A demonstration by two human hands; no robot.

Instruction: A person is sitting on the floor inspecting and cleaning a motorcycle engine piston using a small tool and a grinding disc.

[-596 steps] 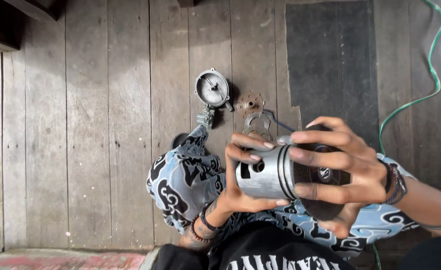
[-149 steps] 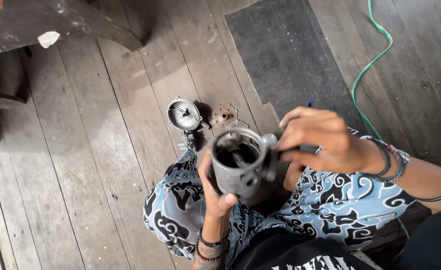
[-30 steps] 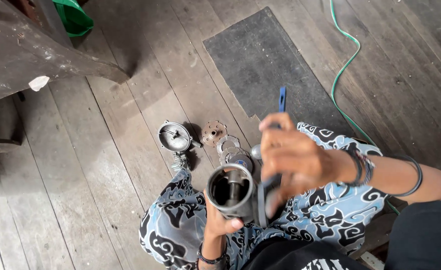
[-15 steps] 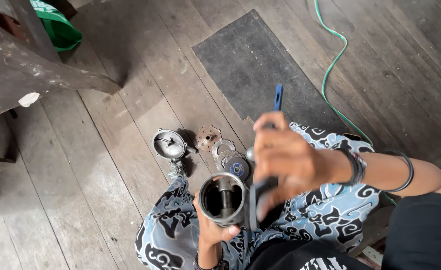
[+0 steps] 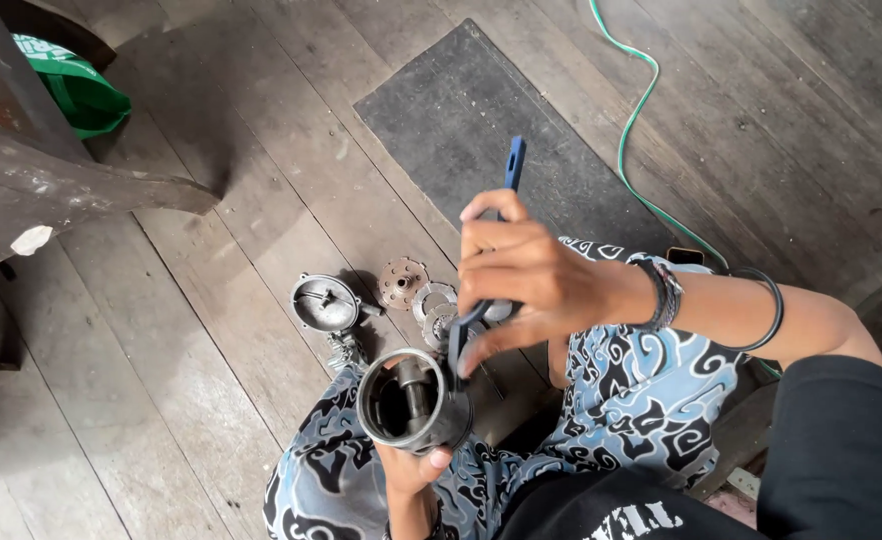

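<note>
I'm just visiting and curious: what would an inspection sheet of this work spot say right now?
Surface: worn grey plank floor with a dark mat laid on it.
Job's things: hollow metal cylinder, open end up; blue-handled tool at its rim.
Clutter: round metal cover, toothed disc and metal rings on the planks.
Hands: left hand holds the cylinder from below; right hand grips the tool.
Cables: green cable running past the mat.
Surroundings: dark wooden beam and green bag at upper left; patterned cloth over the person's legs.
</note>
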